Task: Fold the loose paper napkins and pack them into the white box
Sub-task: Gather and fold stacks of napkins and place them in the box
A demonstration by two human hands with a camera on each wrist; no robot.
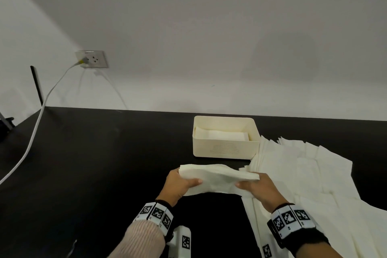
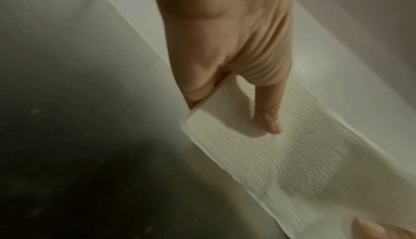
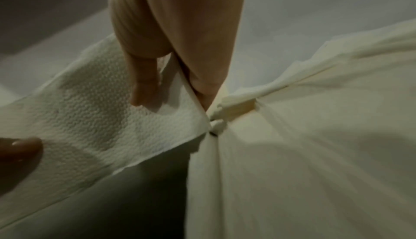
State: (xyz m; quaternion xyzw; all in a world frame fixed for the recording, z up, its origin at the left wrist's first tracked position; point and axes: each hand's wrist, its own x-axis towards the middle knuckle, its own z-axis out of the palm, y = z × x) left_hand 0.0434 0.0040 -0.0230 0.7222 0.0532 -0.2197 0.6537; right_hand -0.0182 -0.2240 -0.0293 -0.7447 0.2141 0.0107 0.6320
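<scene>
A folded white paper napkin (image 1: 217, 178) is held above the black table, in front of the white box (image 1: 225, 145). My left hand (image 1: 182, 184) pinches its left end, thumb on top. My right hand (image 1: 255, 188) pinches its right end. The left wrist view shows the thumb pressing the embossed napkin (image 2: 281, 154), with fingers underneath. In the right wrist view the thumb lies on the napkin (image 3: 101, 127) and fingers clamp its edge. The box holds folded napkins (image 1: 222, 134). A spread of loose napkins (image 1: 310, 178) lies to the right.
The black table (image 1: 94, 163) meets a white wall at the back. A white cable (image 1: 37, 128) runs from a wall socket (image 1: 92, 59) down across the table's left side. A dark stand (image 1: 36, 84) rises at the far left.
</scene>
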